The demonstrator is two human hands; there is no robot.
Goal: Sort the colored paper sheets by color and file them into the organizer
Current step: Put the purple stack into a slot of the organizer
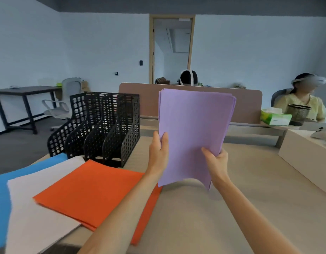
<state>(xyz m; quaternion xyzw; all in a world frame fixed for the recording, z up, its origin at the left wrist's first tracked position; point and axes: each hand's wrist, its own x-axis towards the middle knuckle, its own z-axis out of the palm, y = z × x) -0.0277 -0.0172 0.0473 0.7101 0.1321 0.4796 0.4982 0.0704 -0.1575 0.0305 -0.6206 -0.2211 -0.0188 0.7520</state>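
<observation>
On the pale wooden desk (250,208), three sorted piles lie flat and overlapping at the left: blue paper sheets (0,198) at the far left edge, white paper sheets (33,208) over them, and orange paper sheets (88,189) on top, nearest the middle. The left forearm crosses over the orange pile's right corner.

Just beyond those piles stands the black perforated plastic file organizer (112,125), with several upright slots side by side. Its dividers run away from the viewer and its low front edge faces the piles. No coloured paper shows in the slots, so filing looks not yet begun.

To the right of the organizer, raised off the desk, is the stack of lilac paper sheets (193,129). It is held upright with its long axis near vertical, its top leaning a little to the right and its broad face turned to the camera. The upper edges are slightly fanned, and the lower right corner curls.

The left hand (158,149) grips the stack's left edge low down, thumb across the front. The right hand (216,160) grips the lower right edge, fingers curled round it.

The organizer lies left of both hands and a little farther away, so the left hand is the nearer one. Since the stack faces the viewer while the slots run front to back, I judge it must swing leftward and turn edge-on before it can drop between two dividers.
</observation>
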